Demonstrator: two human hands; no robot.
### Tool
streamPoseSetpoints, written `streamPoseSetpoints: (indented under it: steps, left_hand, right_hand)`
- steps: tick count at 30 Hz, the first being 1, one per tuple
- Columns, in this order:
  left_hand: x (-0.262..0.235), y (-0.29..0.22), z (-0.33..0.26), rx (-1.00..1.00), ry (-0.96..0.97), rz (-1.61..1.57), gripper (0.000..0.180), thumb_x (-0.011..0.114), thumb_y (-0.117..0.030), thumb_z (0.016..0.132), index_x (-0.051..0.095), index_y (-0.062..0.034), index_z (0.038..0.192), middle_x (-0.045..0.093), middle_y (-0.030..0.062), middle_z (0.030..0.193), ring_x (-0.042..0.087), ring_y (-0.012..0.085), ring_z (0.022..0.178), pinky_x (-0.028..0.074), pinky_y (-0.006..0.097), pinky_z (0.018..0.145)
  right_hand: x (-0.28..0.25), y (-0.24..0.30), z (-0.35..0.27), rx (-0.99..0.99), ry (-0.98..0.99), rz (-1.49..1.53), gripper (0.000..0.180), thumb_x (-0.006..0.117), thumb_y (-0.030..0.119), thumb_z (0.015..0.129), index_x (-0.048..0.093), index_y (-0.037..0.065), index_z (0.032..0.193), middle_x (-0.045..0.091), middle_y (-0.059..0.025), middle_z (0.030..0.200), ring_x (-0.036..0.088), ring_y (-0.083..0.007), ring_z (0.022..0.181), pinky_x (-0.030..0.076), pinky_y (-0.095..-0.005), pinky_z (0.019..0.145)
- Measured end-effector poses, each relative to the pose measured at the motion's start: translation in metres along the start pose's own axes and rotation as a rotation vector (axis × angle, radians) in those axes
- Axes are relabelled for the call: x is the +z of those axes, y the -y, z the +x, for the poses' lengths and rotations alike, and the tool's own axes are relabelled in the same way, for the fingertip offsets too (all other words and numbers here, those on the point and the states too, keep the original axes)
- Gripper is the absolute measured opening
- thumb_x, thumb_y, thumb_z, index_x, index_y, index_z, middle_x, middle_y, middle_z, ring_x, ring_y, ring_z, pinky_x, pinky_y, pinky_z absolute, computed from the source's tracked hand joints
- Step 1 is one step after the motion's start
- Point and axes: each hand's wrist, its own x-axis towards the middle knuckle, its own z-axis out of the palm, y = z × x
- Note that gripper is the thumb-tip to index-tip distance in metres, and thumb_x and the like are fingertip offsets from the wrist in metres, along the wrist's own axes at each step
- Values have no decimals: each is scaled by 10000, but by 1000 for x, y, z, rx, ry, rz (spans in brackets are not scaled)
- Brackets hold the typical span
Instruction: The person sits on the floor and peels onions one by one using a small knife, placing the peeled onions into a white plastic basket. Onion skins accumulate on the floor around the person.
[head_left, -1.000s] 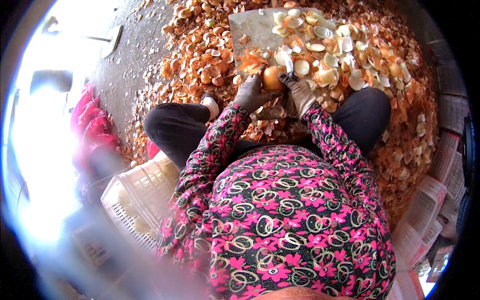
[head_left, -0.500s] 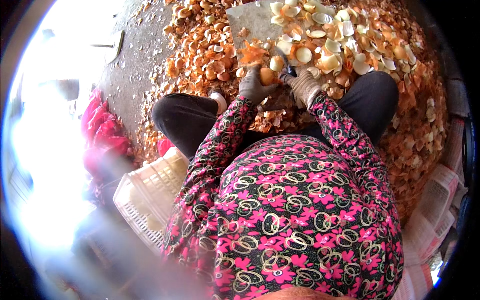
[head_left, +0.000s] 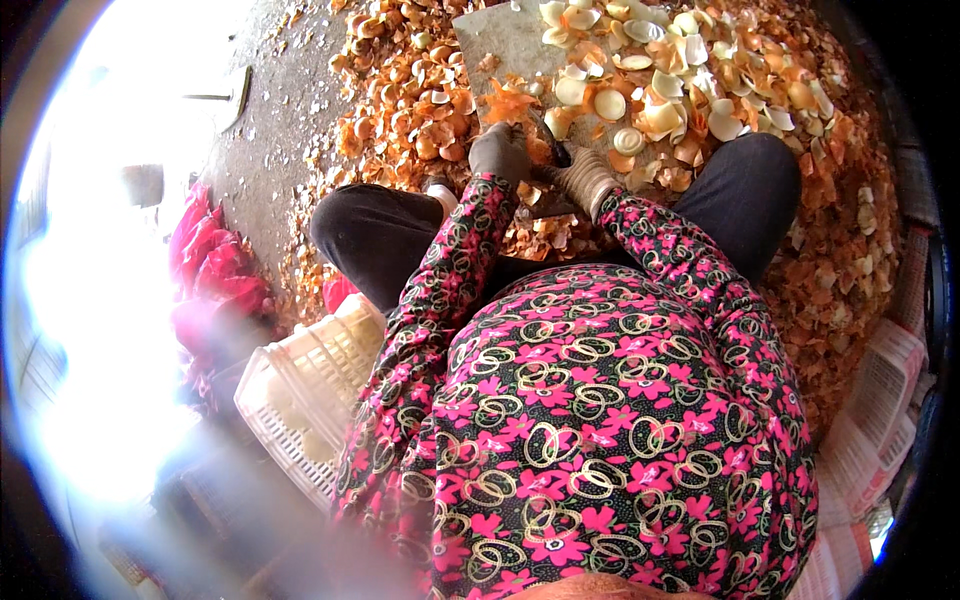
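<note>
My left hand (head_left: 500, 153), in a dark grey glove, is closed round a brown-skinned onion (head_left: 538, 150), which is mostly hidden between the hands. Close beside it, my right hand (head_left: 583, 178) in a striped, lighter glove grips a small knife (head_left: 547, 127); its dark blade points away from me by the onion. Both hands are over the near edge of a grey board (head_left: 495, 60). A pale peeled onion (head_left: 558, 122) lies just beyond the knife, and orange skins (head_left: 508, 102) lie beyond my left hand.
Pale onion layers (head_left: 664, 105) cover the board's right side. Unpeeled onions and skins (head_left: 425, 120) are heaped to the left; loose skins (head_left: 830, 270) pile up at right. My bent knees flank the board. A white plastic basket (head_left: 310, 385) and pink bags (head_left: 212, 265) are at left.
My hands have drawn together and the onion between them is now mostly covered. The knife has shifted left toward it. A pale round piece now shows to the right of my right hand.
</note>
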Motion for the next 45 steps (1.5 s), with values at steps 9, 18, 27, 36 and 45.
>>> streamPoseSetpoints:
  steps: [9, 18, 27, 36, 45]
  left_hand:
    - [3, 15, -4, -7, 489, -677, 512, 612, -367, 920, 546, 8, 1263, 622, 125, 1154, 572, 170, 1034, 466, 286, 867]
    - [-5, -5, -19, 202, 322, 48, 648, 729, -424, 738, 555, -77, 1257, 621, 209, 1142, 594, 339, 1082, 479, 417, 910]
    - [2, 1, 32, 39, 156, 277, 315, 541, -370, 877, 679, -104, 971, 681, 177, 980, 642, 348, 955, 499, 443, 821]
    - [28, 97, 57, -153, 217, -195, 327, 649, -340, 831, 690, -48, 973, 698, 108, 844, 644, 194, 642, 502, 338, 594]
    - [-23, 32, 38, 286, 491, -304, 668, 768, -344, 739, 539, -42, 1289, 632, 155, 1159, 630, 279, 1011, 510, 373, 826]
  right_hand:
    - [16, -43, 21, 194, -49, 711, 362, 733, 274, 765, 639, 7, 992, 674, -115, 824, 611, -236, 724, 494, -362, 708]
    - [41, -102, 74, -61, 78, 637, 397, 685, 297, 864, 617, -11, 1106, 671, -140, 963, 628, -278, 851, 515, -399, 755]
    - [9, -4, 29, 400, 256, 1389, 432, 738, 98, 780, 541, 24, 1157, 647, -169, 1026, 640, -312, 888, 546, -435, 745]
    - [37, 42, 11, 312, 301, 832, 568, 622, 394, 873, 482, 86, 1330, 622, -85, 1171, 587, -200, 1029, 478, -318, 858]
    - [10, 4, 59, -500, 261, -919, 483, 618, 447, 810, 597, 208, 1229, 670, -43, 1144, 663, -213, 973, 522, -364, 778]
